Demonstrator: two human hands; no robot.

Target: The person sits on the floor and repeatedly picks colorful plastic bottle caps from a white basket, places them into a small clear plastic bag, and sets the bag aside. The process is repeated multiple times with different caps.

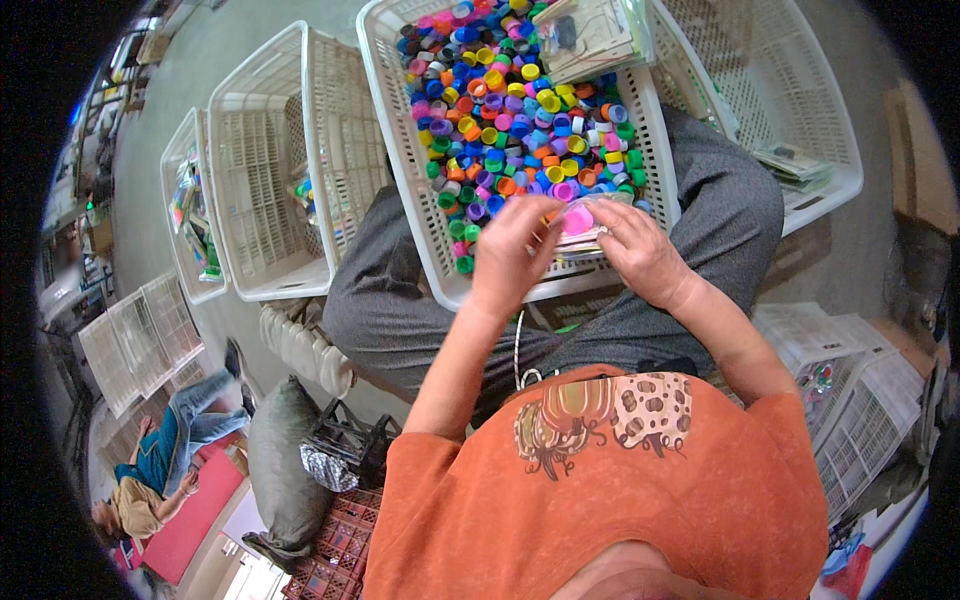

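Note:
A white slatted basket (432,220) rests across my lap, filled with several small plastic bottle caps (500,110) in many colours. My left hand (515,250) is at the basket's near edge, fingers pinched together beside a pink cap (577,219). My right hand (635,248) grips a small clear plastic bag (590,238) on which that pink cap sits. Both hands meet over the near rim. A clear packet with papers (590,35) lies at the basket's far end.
A second white basket (810,120) with papers stands at the right, two more (270,170) at the left. White crates (850,400) sit at the lower right. A person in blue (170,450) lies on a red mat at the lower left, beside a grey sack (285,470).

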